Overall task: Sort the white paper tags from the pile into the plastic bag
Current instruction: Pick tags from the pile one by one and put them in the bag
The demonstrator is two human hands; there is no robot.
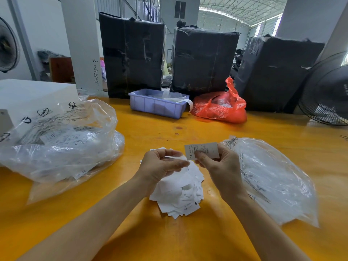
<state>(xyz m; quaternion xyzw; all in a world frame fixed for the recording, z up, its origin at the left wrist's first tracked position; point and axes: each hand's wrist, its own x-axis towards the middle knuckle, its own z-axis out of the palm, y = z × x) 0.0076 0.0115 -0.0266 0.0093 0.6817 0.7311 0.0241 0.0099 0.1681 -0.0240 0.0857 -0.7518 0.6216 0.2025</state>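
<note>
A pile of white paper tags (180, 196) lies on the yellow table (207, 129) in front of me. My right hand (218, 166) pinches one white tag (202, 148) marked XL above the pile. My left hand (160, 166) hovers over the pile with curled fingers, and a blurred white tag edge (179, 158) shows between its thumb and fingers. A clear plastic bag (273, 178) lies flat just right of my right hand. A larger clear plastic bag (62, 140) holding tags sits at the left.
A lilac plastic bin (156, 105) and a red plastic bag (220, 108) stand at the back of the table, in front of black wrapped bales (203, 59). A black fan (327, 95) stands at the right edge. A white box (33, 95) sits at the far left.
</note>
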